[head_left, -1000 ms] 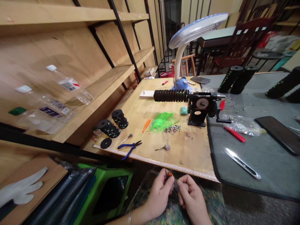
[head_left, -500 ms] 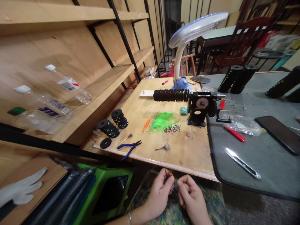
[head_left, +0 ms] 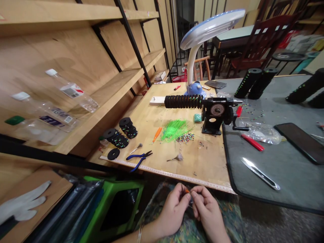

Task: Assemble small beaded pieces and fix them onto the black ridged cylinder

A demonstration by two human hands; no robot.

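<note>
Above a patterned dark cloth on the lap, a person's left hand pinches a small bright-orange piece between thumb and forefinger, while the right hand meets it from the 3 o'clock side, fingertips drawn close together; whether they grip anything themselves cannot be told. The orange piece sits at the fingertips, short of the pale wooden desk and the white measuring strip along its near edge. From the hands, blue-handled pliers lie open at 10 o'clock, a heap of loose neon-green strands and scattered multicoloured beads toward 12 o'clock, and a black hand-cranked device at 1 o'clock. A slim silver cutter rests on the grey mat between 2 and 3 o'clock. With most of the piece hidden by fingers and held off the desk, a slackened pinch could drop it into the cloth's busy pattern, where it would be hard to spot; a sharp tug from the right hand could twist it free, and a sleeve or wrist sweeping forward could scatter the loose beads.
</note>
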